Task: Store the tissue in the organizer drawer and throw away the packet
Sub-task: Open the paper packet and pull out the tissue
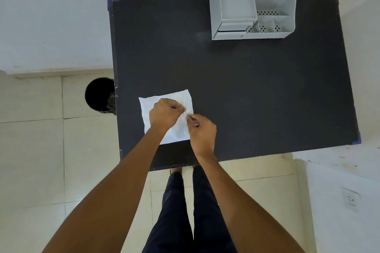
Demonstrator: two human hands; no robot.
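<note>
Bin [99,94]: black, round, on floor left of hands | tissue [166,117]: white, thin, creased square, flat on matte black surface [246,92] under hands | left hand [164,114], right hand [202,129]: each pinching tissue's right edge | organizer [255,4]: grey plastic, compartmented, perforated, far beyond right hand.

Left hand [164,113] and right hand [202,131] side by side, fingers pinched, both arms outstretched.
</note>
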